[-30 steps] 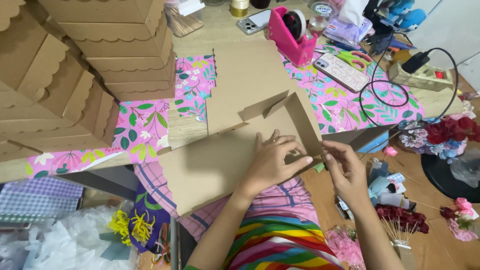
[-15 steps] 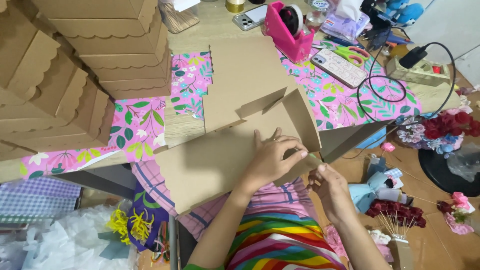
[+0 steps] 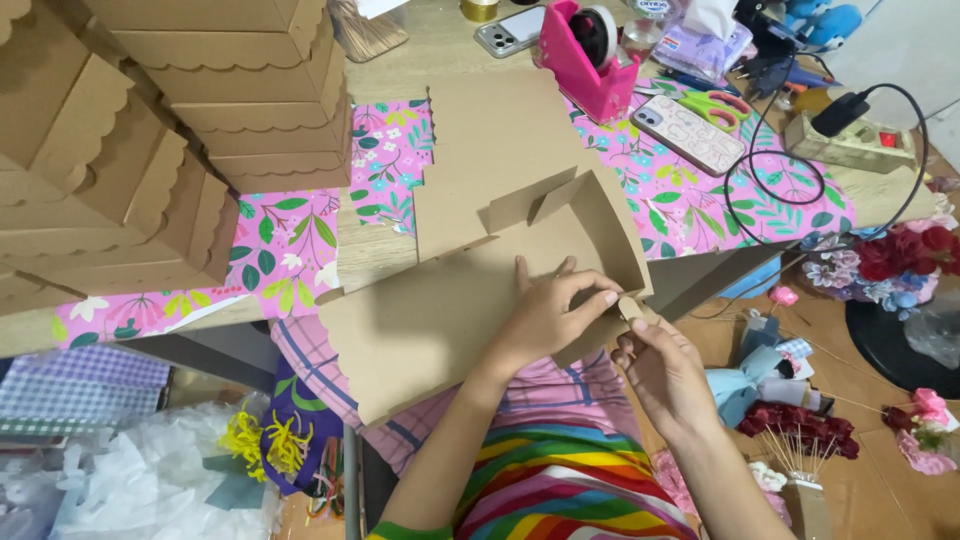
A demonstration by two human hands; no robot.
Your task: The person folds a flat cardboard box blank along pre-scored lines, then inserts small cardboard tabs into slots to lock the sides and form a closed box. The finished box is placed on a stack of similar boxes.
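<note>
A flat brown cardboard box blank (image 3: pixel 470 250) with a scalloped edge lies across the table edge and my lap, one side wall folded upright. My left hand (image 3: pixel 550 315) presses down on the panel near that raised wall, fingers curled over its lower corner. My right hand (image 3: pixel 665 370) sits just right of it, below the table edge, pinching a small cardboard tab at the box's corner.
Stacks of finished scalloped brown boxes (image 3: pixel 150 130) fill the left of the table. A pink tape dispenser (image 3: pixel 590 55), two phones (image 3: pixel 690 132), green scissors (image 3: pixel 715 105) and a power strip (image 3: pixel 850 145) with a black cable lie at the back right. Artificial roses (image 3: pixel 900 260) stand at right.
Both hands have shifted slightly along the box's near right corner; my right hand dropped lower and now pinches the tab. The view moved a little.
</note>
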